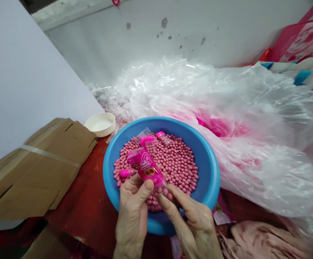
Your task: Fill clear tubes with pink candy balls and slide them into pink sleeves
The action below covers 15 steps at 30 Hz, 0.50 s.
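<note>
Far left: a flattened cardboard box (pixel 37 169) is laid on the red surface (pixel 83 187), with a white bowl (pixel 100 124) just beyond it.
Left hand (pixel 133 212): clamped on a pink printed tube (pixel 145 167), which is held above the beads.
Tube label: lettering is too small to be read.
Right hand (pixel 191 219): apparently pinched on the tube's clear end, close beside the left.
Centre: pink beads (pixel 175 165) are held in a blue basin (pixel 161 124).
Far right: clear plastic sheeting (pixel 253 144) is heaped.

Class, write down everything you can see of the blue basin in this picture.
The blue basin is round and wide, glossy plastic by its look, with a rounded rim and sloping walls. It sits on a red surface and holds pink beads. Crumpled clear plastic sheeting touches its right side. The left hand and right hand hold a pink tube above its near side.
</note>
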### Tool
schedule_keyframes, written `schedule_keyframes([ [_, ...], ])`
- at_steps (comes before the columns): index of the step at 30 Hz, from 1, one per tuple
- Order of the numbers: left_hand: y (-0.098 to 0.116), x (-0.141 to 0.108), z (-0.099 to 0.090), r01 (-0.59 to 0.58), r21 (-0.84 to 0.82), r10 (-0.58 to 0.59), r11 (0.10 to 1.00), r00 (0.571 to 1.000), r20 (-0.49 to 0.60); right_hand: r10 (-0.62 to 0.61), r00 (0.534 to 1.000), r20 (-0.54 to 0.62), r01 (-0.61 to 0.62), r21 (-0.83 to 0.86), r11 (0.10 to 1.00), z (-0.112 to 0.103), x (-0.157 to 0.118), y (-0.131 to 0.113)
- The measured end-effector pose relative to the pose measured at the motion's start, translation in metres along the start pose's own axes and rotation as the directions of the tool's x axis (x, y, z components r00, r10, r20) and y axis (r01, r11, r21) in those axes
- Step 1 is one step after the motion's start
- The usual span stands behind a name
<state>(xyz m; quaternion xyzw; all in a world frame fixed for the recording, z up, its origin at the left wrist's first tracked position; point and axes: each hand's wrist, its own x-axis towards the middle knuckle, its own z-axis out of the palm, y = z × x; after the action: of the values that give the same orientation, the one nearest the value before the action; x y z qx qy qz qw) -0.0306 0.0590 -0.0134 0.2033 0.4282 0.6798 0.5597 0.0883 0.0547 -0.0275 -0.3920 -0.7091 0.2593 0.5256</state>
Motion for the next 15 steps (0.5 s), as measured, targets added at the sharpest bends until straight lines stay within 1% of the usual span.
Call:
schedule_keyframes([
  [2, 0.001, -0.001, 0.001, 0.000, 0.055, -0.002, 0.999, 1.000, 0.028, 0.044, 0.999, -0.005, -0.044, 0.013, 0.999, -0.002, -0.001, 0.001],
  [4, 0.001, -0.001, 0.003, 0.019, 0.077, -0.025, 0.997, 0.997, 0.076, 0.147, 0.989, -0.008, -0.147, 0.034, 0.989, -0.003, -0.003, 0.002],
  [7, -0.001, -0.002, 0.005, 0.068, 0.052, -0.076, 0.996, 0.984, 0.160, 0.318, 0.948, -0.003, -0.316, 0.076, 0.946, 0.000, -0.006, 0.000],
  [9, -0.001, -0.002, 0.006, 0.080, 0.044, -0.087, 0.996, 0.978, 0.188, 0.386, 0.923, -0.003, -0.382, 0.134, 0.914, 0.003, -0.007, -0.003],
  [12, -0.002, -0.002, 0.007, 0.097, 0.035, -0.102, 0.995, 0.976, 0.193, 0.443, 0.896, -0.006, -0.433, 0.203, 0.878, 0.007, -0.005, -0.006],
  [15, -0.001, -0.003, 0.006, 0.125, -0.041, -0.118, 0.991, 0.983, 0.142, 0.464, 0.884, 0.064, -0.464, 0.247, 0.851, 0.006, 0.000, -0.006],
])
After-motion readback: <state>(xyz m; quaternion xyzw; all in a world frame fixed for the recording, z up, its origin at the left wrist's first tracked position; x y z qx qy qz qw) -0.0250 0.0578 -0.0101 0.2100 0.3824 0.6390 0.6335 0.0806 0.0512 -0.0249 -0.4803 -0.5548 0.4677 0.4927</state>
